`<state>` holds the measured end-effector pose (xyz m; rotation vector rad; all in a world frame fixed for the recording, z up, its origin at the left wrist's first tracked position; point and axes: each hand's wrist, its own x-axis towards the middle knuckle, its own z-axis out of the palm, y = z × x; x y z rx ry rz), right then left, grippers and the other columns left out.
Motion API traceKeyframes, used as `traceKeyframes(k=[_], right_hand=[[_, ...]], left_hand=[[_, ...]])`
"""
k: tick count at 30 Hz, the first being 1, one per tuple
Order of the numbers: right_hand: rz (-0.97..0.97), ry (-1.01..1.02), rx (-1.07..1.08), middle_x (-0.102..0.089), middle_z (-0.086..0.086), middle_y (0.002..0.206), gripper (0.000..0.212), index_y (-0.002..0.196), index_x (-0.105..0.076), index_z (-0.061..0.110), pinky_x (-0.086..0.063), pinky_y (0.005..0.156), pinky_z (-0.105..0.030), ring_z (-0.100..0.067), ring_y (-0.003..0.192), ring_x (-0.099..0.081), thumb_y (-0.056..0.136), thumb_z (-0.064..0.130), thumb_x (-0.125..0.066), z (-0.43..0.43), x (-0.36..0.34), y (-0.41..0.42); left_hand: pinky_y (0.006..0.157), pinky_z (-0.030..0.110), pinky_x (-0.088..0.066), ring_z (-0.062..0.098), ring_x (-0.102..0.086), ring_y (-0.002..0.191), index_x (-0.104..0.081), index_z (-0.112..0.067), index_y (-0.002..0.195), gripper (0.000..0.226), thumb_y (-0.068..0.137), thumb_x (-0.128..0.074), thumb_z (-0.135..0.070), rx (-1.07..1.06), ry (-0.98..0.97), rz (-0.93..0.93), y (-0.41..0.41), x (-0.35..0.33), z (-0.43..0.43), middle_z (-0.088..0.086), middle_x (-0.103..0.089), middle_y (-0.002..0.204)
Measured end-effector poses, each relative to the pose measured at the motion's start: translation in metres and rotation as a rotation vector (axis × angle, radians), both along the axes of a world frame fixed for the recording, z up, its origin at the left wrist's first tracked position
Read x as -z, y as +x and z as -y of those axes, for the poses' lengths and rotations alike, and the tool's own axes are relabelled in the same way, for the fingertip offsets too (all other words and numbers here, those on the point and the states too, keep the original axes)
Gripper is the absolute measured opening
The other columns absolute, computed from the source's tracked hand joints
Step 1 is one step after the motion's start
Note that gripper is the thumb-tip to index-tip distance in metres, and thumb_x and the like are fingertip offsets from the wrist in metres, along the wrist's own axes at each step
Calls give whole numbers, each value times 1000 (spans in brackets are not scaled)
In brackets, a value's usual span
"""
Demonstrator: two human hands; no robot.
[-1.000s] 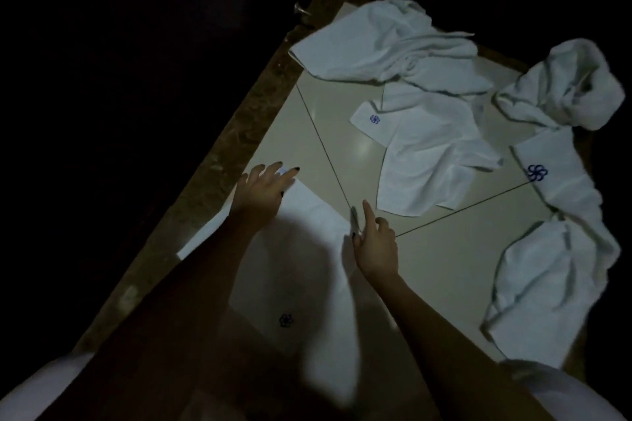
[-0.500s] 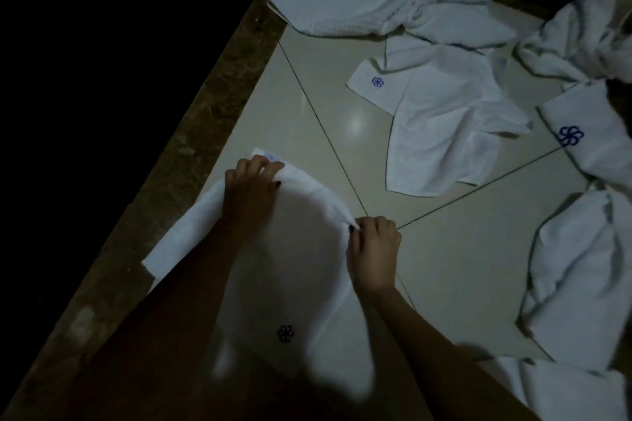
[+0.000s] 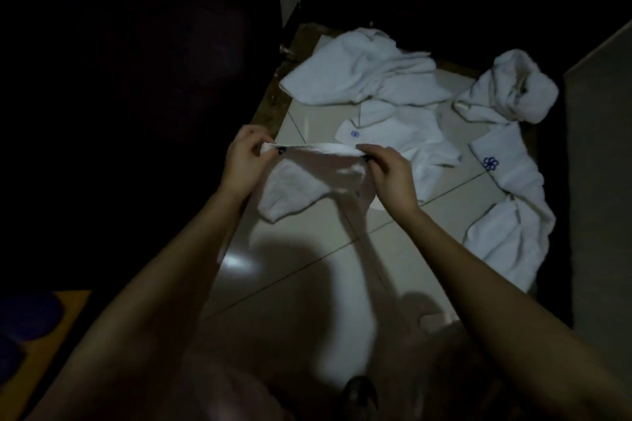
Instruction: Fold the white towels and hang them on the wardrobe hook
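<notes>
Fingers of the left hand point(image 3: 244, 161) and right hand point(image 3: 388, 174) are pinched shut on the top edge of a white towel point(image 3: 301, 181), stretching it taut, probably to line up a fold. It hangs above the tiled floor point(image 3: 290, 270), soft and creased; other towels point(image 3: 403, 133) lie crumpled toward the floor's far edge.

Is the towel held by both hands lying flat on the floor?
No: the left hand and right hand hold the towel lifted, hanging above the floor.
</notes>
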<state>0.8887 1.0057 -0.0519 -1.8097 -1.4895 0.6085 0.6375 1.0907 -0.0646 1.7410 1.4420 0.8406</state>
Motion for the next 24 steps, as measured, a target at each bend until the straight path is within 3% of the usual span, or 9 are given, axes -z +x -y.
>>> traceKeyframes(k=[3, 7, 10, 14, 18, 20, 22, 24], right_hand=[[-103, 44, 36, -67, -13, 104, 33, 116, -70, 11, -47, 91, -26, -21, 97, -62, 93, -2, -50, -4, -108, 5], [-241, 53, -36, -65, -8, 105, 41, 115, -70, 21, -45, 90, -19, -13, 100, -60, 93, -5, -47, 2, -271, 11], [-335, 114, -52, -66, 1, 103, 33, 102, -72, 23, -47, 83, -13, 4, 94, -61, 92, -3, -53, 18, -391, 11], [-401, 162, -38, -68, -9, 101, 26, 89, -74, 21, -48, 70, -18, -4, 79, -61, 88, 0, -61, 47, -534, 4], [-428, 163, -3, -69, -9, 103, 21, 90, -74, 16, -50, 74, -20, -14, 92, -64, 86, -1, -62, 73, -629, -13], [-450, 146, 11, -71, -9, 99, 17, 96, -74, 10, -50, 66, -17, -10, 84, -66, 86, 1, -64, 85, -669, -24], [-493, 142, -2, -71, -6, 90, 18, 103, -73, 5, -45, 51, -12, 2, 64, -64, 86, 3, -66, 99, -700, -38], [-527, 159, -59, -72, -1, 89, 18, 104, -74, 8, -47, 52, -12, 2, 67, -65, 87, 6, -67, 109, -725, -51]], left_hand=[[98, 28, -41, 11, -53, 114, -69, -7, 86, 5, 84, -68, -11, -32, 28, -15, -7, -113, -9, 5, -63, 110], [69, 22, -45, 0, -55, 72, -63, -18, 79, 8, 84, -68, -14, -16, 100, 13, -23, -264, 2, -4, -62, 76], [65, 11, -41, -5, -53, 69, -59, -22, 81, 12, 86, -64, -13, -43, 184, 74, -34, -377, 25, -12, -58, 72], [65, 9, -39, -4, -50, 67, -60, -23, 82, 11, 86, -66, -15, -71, 285, 136, -44, -519, 61, -12, -57, 72], [52, 11, -35, -2, -42, 52, -60, -30, 76, 21, 84, -68, -13, -136, 257, 267, -46, -628, 93, -12, -50, 56], [47, 12, -32, -2, -38, 47, -62, -28, 82, 20, 86, -68, -10, -148, 242, 346, -46, -677, 114, -13, -46, 49], [53, 11, -38, -3, -48, 54, -66, -28, 88, 21, 87, -66, -7, -151, 247, 426, -48, -715, 139, -14, -56, 59], [64, 11, -44, -3, -60, 71, -70, -27, 90, 23, 89, -63, -6, -130, 244, 476, -52, -746, 161, -13, -68, 77]])
